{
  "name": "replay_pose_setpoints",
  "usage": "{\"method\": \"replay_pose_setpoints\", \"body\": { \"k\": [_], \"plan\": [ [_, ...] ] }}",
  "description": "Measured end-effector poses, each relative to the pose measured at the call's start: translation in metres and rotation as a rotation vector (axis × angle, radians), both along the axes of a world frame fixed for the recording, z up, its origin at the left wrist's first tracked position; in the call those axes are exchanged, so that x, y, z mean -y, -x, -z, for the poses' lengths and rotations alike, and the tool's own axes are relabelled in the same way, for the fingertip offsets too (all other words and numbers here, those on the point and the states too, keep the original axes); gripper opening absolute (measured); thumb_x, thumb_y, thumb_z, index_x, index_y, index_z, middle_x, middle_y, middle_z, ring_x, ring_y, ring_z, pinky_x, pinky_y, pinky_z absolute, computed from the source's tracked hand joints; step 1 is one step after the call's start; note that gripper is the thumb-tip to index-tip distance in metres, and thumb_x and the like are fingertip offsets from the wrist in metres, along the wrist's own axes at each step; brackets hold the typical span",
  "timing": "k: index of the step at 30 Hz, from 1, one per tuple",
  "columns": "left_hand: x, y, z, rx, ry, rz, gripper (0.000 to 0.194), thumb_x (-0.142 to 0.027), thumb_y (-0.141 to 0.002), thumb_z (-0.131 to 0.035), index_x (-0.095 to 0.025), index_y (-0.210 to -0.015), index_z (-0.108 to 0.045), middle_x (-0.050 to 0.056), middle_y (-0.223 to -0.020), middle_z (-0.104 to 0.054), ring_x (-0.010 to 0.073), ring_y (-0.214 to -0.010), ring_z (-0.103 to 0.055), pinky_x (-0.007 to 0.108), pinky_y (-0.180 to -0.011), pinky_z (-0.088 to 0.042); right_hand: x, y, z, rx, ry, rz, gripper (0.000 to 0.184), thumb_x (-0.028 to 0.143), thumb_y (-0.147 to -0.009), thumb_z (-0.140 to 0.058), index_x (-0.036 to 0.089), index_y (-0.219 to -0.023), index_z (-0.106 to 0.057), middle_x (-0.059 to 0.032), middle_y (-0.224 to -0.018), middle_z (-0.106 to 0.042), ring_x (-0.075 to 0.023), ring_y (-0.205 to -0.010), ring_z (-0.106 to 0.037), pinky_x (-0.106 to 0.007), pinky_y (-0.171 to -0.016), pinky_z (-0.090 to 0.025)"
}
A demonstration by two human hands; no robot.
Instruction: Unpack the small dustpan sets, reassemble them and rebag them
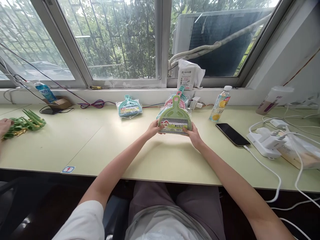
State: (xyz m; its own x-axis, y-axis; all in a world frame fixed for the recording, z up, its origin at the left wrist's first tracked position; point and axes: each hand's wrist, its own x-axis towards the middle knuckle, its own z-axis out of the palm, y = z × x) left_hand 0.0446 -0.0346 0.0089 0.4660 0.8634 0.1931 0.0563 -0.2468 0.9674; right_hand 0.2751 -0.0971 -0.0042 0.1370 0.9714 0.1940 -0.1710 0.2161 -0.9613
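Head | green dustpan [175, 114] | dark bristles [176, 120] | printed label [174, 125] | seemingly plastic-wrapped

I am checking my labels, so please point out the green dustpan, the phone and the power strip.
Green dustpan [175, 114]: head view, on the pan's upper part.
Phone [232, 134]: head view, on the middle of the screen.
Power strip [262, 147]: head view, on its white side.

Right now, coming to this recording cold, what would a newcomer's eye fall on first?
Most likely the green dustpan at the centre, held at its lower sides by the left hand and the right hand. Next might come the wrapped teal dustpan, farther left at the back of the table. On the right, the white power strip crowded with plugs also stands out.
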Motion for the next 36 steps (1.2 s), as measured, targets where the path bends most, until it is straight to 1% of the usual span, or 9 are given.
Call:
{"method": "replay_pose_setpoints", "body": {
  "k": [5,8,11,15,18,21,26,33,36],
  "plan": [
    [0.003,0.056,-0.007,-0.281,-0.239,0.016,0.042,-0.051,-0.089,-0.047,-0.019,-0.111,-0.064,0.011,-0.116,-0.065,0.0253,-0.112,-0.059,0.042,-0.093,-0.049,0.002,0.005,0.002,-0.099,0.029,-0.018,0.051,0.039,-0.059,-0.081,0.026,-0.101,-0.058,-0.0009,-0.100,-0.068,-0.0216,-0.091,-0.064,-0.042,-0.080,-0.056],
    [-0.015,0.105,-0.001,-0.595,-0.509,-0.335,0.049,-0.036,-0.076,-0.067,-0.023,-0.123,-0.059,0.010,-0.137,-0.052,0.0303,-0.133,-0.038,0.051,-0.113,-0.025,-0.001,-0.002,0.005,-0.140,0.067,0.023,0.048,0.035,-0.058,-0.082,0.025,-0.099,-0.059,-0.0006,-0.103,-0.068,-0.0212,-0.092,-0.065,-0.041,-0.080,-0.058],
    [-0.048,0.152,0.013,-0.877,-0.576,-0.731,0.052,-0.014,-0.076,-0.060,-0.023,-0.127,-0.055,0.010,-0.145,-0.042,0.0312,-0.142,-0.023,0.057,-0.115,-0.008,-0.007,-0.006,0.009,-0.163,0.079,0.041,0.045,0.032,-0.059,-0.082,0.025,-0.097,-0.059,-0.0003,-0.102,-0.068,-0.0201,-0.091,-0.066,-0.041,-0.080,-0.059],
    [-0.096,0.192,0.025,-0.962,-0.592,-0.966,0.041,-0.010,-0.075,-0.058,-0.020,-0.114,-0.061,0.012,-0.150,-0.033,0.0329,-0.144,-0.016,0.061,-0.114,-0.008,-0.013,-0.003,0.016,-0.151,0.092,0.037,0.042,0.032,-0.061,-0.081,0.024,-0.095,-0.059,-0.0017,-0.100,-0.069,-0.0206,-0.088,-0.068,-0.041,-0.078,-0.060],
    [-0.125,0.204,0.026,-0.860,-0.570,-1.013,0.016,-0.016,-0.080,-0.056,-0.018,-0.093,-0.066,0.012,-0.143,-0.042,0.0310,-0.138,-0.030,0.052,-0.113,-0.024,-0.014,0.004,0.021,-0.115,0.115,0.007,0.042,0.034,-0.060,-0.081,0.024,-0.096,-0.060,-0.0026,-0.100,-0.070,-0.0220,-0.088,-0.068,-0.041,-0.077,-0.060],
    [-0.142,0.209,0.022,-0.700,-0.506,-1.032,0.011,-0.022,-0.084,-0.056,-0.017,-0.084,-0.065,0.013,-0.125,-0.056,0.0246,-0.116,-0.053,0.038,-0.103,-0.041,-0.015,0.012,0.022,-0.072,0.140,-0.028,0.042,0.035,-0.061,-0.081,0.025,-0.096,-0.061,-0.0027,-0.100,-0.070,-0.0232,-0.088,-0.068,-0.042,-0.077,-0.060],
    [-0.146,0.212,0.018,-0.591,-0.424,-1.181,0.011,-0.024,-0.083,-0.058,-0.018,-0.089,-0.065,0.008,-0.102,-0.064,0.0201,-0.091,-0.062,0.033,-0.090,-0.046,-0.031,0.038,0.013,-0.041,0.181,-0.087,0.037,0.030,-0.064,-0.077,0.026,-0.098,-0.061,-0.0011,-0.094,-0.070,-0.0219,-0.085,-0.068,-0.042,-0.077,-0.059],
    [-0.144,0.213,0.018,-0.514,-0.343,-1.266,0.017,-0.021,-0.074,-0.069,-0.016,-0.090,-0.064,0.008,-0.114,-0.055,0.0131,-0.077,-0.063,0.027,-0.080,-0.048,-0.105,0.124,-0.007,0.043,0.142,-0.190,0.031,0.019,-0.066,-0.070,0.022,-0.095,-0.059,-0.0029,-0.091,-0.067,-0.0194,-0.080,-0.065,-0.039,-0.073,-0.057],
    [-0.146,0.216,0.021,-0.459,-0.327,-1.265,0.021,-0.022,-0.074,-0.070,-0.016,-0.092,-0.063,0.007,-0.110,-0.059,0.0116,-0.072,-0.063,0.028,-0.083,-0.048,-0.143,0.166,-0.010,0.143,0.120,-0.129,0.030,0.019,-0.069,-0.067,0.022,-0.098,-0.059,-0.0044,-0.092,-0.067,-0.0207,-0.087,-0.063,-0.037,-0.077,-0.055]
  ]
}}
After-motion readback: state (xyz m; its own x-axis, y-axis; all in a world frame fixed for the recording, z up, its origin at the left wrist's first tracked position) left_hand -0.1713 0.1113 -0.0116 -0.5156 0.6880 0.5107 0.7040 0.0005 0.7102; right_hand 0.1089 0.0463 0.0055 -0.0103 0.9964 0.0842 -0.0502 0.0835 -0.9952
